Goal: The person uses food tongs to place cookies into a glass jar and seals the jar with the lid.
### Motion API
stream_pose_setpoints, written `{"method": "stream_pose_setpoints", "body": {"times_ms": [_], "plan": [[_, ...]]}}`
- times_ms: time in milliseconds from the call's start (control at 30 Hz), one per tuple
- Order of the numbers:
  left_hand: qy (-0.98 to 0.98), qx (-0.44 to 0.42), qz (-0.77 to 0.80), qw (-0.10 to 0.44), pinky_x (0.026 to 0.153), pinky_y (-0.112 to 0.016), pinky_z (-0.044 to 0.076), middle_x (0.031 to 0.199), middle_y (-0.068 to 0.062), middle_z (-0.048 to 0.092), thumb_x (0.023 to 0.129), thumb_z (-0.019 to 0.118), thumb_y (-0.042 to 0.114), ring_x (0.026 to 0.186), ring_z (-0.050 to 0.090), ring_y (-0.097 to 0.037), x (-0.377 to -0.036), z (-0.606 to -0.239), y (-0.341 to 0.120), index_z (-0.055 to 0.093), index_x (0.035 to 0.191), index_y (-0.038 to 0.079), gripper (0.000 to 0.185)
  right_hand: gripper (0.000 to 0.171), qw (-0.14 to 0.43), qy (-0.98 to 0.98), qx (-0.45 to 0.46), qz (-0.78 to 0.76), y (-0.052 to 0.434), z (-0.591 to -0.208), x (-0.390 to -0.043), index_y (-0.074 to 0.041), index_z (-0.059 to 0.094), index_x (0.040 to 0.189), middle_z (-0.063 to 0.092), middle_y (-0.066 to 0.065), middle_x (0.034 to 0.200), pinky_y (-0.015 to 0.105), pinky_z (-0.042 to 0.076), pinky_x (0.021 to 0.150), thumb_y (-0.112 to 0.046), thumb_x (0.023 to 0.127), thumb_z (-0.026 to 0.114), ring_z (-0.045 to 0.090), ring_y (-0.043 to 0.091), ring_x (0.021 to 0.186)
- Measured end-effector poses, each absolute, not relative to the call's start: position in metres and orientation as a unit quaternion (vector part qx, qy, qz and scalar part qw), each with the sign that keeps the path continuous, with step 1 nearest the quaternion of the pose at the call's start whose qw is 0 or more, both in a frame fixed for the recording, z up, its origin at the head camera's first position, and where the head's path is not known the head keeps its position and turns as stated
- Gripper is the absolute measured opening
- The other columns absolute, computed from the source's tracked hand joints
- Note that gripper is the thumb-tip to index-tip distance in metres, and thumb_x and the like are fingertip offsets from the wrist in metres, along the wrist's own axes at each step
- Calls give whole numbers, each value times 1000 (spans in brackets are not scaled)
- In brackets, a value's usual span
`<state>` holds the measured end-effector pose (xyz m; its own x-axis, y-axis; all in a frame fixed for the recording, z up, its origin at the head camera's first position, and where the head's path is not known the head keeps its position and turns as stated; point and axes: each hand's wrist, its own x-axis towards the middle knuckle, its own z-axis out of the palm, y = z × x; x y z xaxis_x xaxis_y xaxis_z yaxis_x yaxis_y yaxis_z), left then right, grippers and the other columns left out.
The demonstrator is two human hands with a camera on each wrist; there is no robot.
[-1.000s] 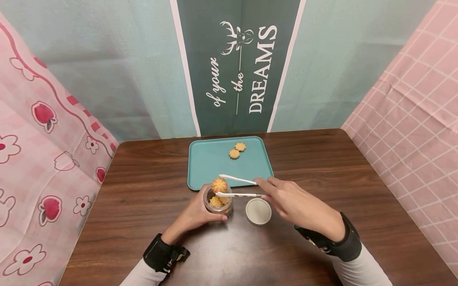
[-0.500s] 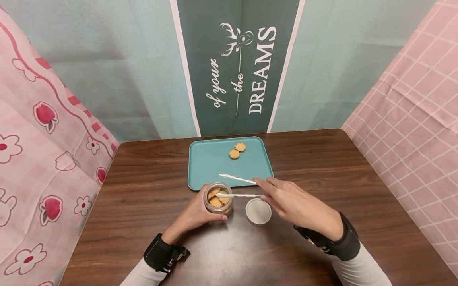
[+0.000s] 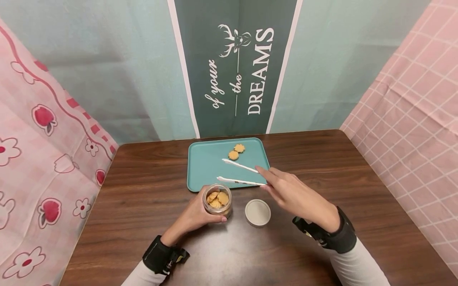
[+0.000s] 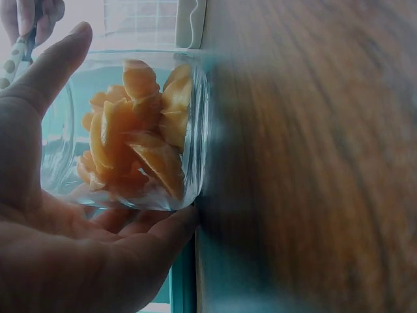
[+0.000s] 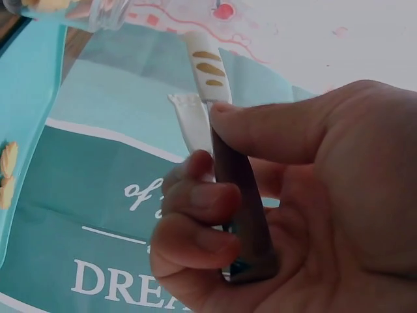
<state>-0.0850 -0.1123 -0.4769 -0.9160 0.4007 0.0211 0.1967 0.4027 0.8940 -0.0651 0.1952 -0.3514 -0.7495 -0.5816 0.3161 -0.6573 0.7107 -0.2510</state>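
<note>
Over the tabletop (image 3: 322,167) and tray (image 3: 204,167), the left hand (image 3: 195,216) wraps the jar (image 3: 217,200). The right hand (image 3: 290,192) pinches tongs (image 3: 239,173), tips apart: close gently round 1 of 2 cookies (image 3: 236,151), keep level.

Both arms are in light grey-white long sleeves, and each wrist has a chunky black band strapped on just past the cuff. The left hand (image 3: 195,216) and right hand (image 3: 293,194) are bare, no gloves or rings that I can spot. Fingernails are short and plain.
</note>
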Motion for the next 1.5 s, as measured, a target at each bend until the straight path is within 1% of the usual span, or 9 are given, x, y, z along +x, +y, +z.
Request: {"method": "stream_pose_setpoints", "body": {"times_ms": [200, 500, 900, 1100, 1167, 1267, 1333, 1400, 1500], "plan": [[830, 181, 519, 94, 110, -46, 45, 137, -1, 64, 67, 103, 34, 124, 60, -19, -85, -476, -113, 50, 148, 14, 99, 45, 116, -922, 316, 192, 195, -354, -83, 9, 59, 141, 50, 1, 80, 26, 42, 60, -4, 99, 72, 44, 11, 66], [833, 178, 515, 97, 110, -45, 45, 135, 0, 64, 66, 103, 34, 123, 60, -18, -87, -476, -112, 52, 147, 14, 99, 50, 83, -942, 262, 193, 198, -371, -111, 12, 54, 146, 52, 4, 81, 26, 41, 59, -7, 102, 70, 46, 14, 68], [831, 176, 519, 98, 110, -45, 45, 135, -2, 64, 66, 104, 31, 123, 60, -19, -87, -476, -112, 52, 147, 11, 98, 48, 32, -952, 232, 199, 198, -392, -138, 14, 53, 145, 55, 7, 81, 29, 40, 57, -8, 105, 65, 46, 15, 64], [832, 176, 517, 98, 110, -45, 45, 136, -2, 64, 65, 104, 31, 123, 60, -18, -87, -475, -112, 52, 146, 10, 98, 49, 23, -955, 223, 196, 199, -403, -147, 15, 52, 145, 57, 9, 82, 30, 42, 57, -8, 104, 66, 48, 17, 64], [833, 175, 515, 98, 109, -44, 46, 136, -2, 64, 65, 104, 30, 123, 60, -18, -87, -475, -112, 52, 146, 11, 98, 50, 21, -956, 217, 196, 199, -405, -149, 16, 52, 145, 61, 14, 87, 33, 44, 59, -9, 104, 67, 51, 19, 67], [835, 174, 512, 101, 109, -44, 46, 137, -1, 63, 65, 104, 30, 124, 60, -18, -86, -476, -112, 53, 146, 12, 98, 51, 14, -958, 211, 195, 198, -409, -152, 16, 51, 146, 68, 25, 103, 36, 47, 63, -9, 104, 66, 55, 22, 73], [836, 175, 511, 102, 109, -43, 46, 137, -1, 63, 65, 104, 31, 124, 60, -18, -86, -476, -112, 53, 146, 12, 97, 50, 10, -957, 211, 196, 197, -412, -154, 16, 50, 146, 68, 28, 111, 36, 47, 63, -9, 105, 65, 56, 22, 74], [835, 177, 511, 102, 109, -43, 46, 138, -1, 63, 65, 103, 32, 124, 60, -18, -87, -476, -112, 52, 146, 11, 98, 50, 6, -957, 215, 197, 196, -415, -157, 16, 50, 146, 69, 26, 104, 35, 45, 61, -9, 105, 64, 54, 21, 70], [834, 178, 514, 99, 110, -44, 45, 138, -2, 63, 65, 104, 31, 125, 60, -18, -88, -475, -112, 53, 146, 11, 98, 50, 7, -955, 218, 199, 195, -418, -161, 16, 50, 146, 63, 16, 88, 33, 42, 58, -9, 105, 65, 51, 19, 66]]}}
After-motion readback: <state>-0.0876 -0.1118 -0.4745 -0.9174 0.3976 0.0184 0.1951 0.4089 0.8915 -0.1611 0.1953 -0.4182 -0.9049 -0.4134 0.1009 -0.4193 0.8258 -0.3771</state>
